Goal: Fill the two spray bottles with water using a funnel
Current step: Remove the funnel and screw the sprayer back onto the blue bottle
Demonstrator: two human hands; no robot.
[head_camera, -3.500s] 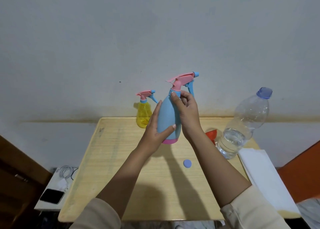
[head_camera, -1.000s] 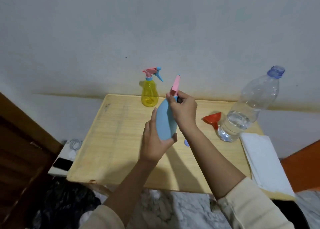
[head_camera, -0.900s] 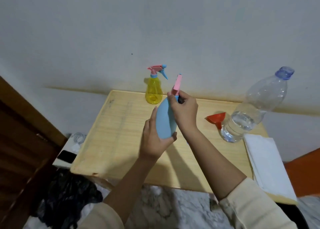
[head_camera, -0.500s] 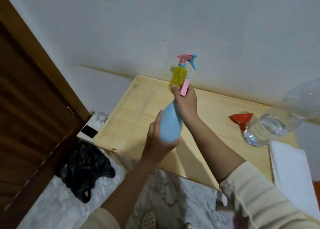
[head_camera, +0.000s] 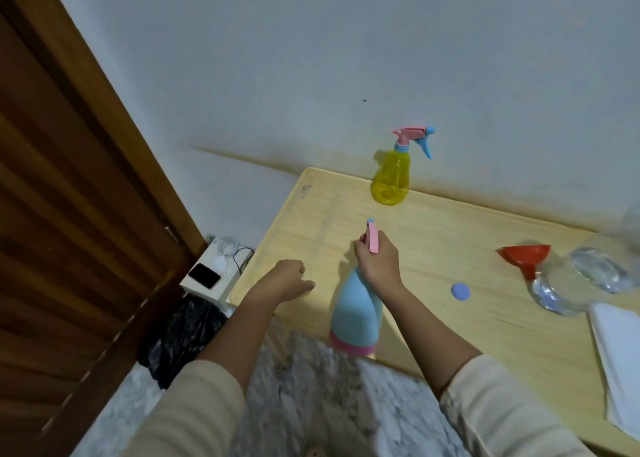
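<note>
My right hand [head_camera: 378,263] grips the neck and pink spray head of the blue spray bottle [head_camera: 354,315], which hangs above the table's near left edge, its pink base toward me. My left hand [head_camera: 287,280] is off the bottle, fingers loosely curled, over the table's left edge. The yellow spray bottle [head_camera: 390,180] stands upright at the back of the table by the wall. A red funnel [head_camera: 525,258] lies beside the clear water bottle [head_camera: 585,280] at the right. A small blue cap [head_camera: 460,291] lies on the tabletop.
The wooden table [head_camera: 450,242] stands against a white wall. White folded cloth [head_camera: 620,359] lies at its right edge. A dark wooden door [head_camera: 69,214] is at the left. On the floor are a phone and cables on a white box [head_camera: 211,273] and a black bag [head_camera: 183,339].
My left hand has let go of the blue bottle and moved left. My right hand now holds the bottle alone, lower and nearer the table's front edge. The view has swung left and down.
</note>
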